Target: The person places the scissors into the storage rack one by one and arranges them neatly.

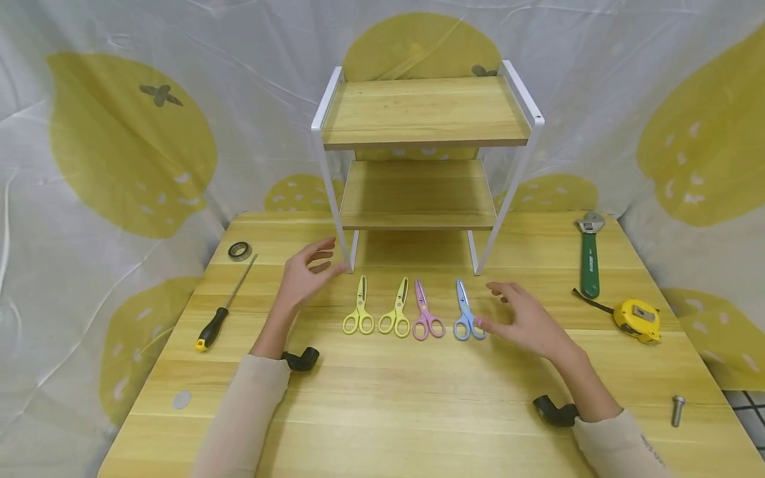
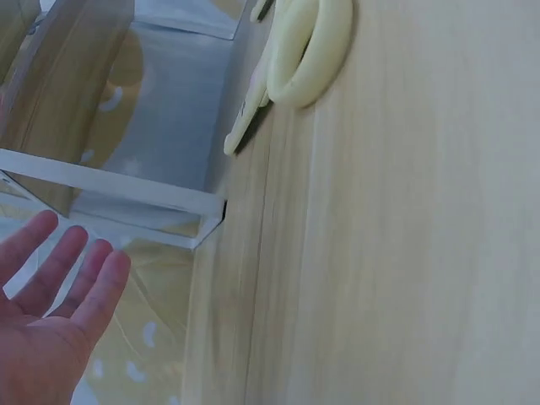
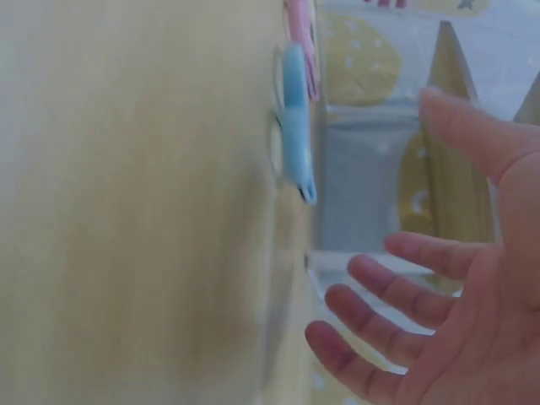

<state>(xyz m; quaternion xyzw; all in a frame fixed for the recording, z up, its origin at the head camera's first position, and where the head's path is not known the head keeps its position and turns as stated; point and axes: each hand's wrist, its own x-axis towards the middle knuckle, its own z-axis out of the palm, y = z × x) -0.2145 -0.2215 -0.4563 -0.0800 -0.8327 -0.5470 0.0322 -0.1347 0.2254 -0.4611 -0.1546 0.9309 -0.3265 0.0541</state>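
Observation:
Four kinds of grip aside, a row of several small scissors lies on the table: a yellow pair [image 1: 358, 312] at the left, another yellow pair [image 1: 397, 313], a pink pair [image 1: 425, 315] and a blue pair [image 1: 465, 317]. My left hand [image 1: 306, 275] hovers near the shelf's left front leg, fingers relaxed and holding nothing. Beside the blue scissors, my right hand [image 1: 526, 320] is held above the table with fingers spread and nothing in it. Its thumb overlaps the blue handle in the head view; in the right wrist view the hand appears apart from the blue scissors [image 3: 295, 126].
A two-tier wooden shelf [image 1: 424, 113] with a white frame stands at the back. On the left lie a tape roll [image 1: 240, 251], a screwdriver [image 1: 218, 322] and a grey disc [image 1: 182, 399]. At right are an adjustable wrench [image 1: 590, 259], a tape measure [image 1: 638, 320] and a bolt [image 1: 677, 411].

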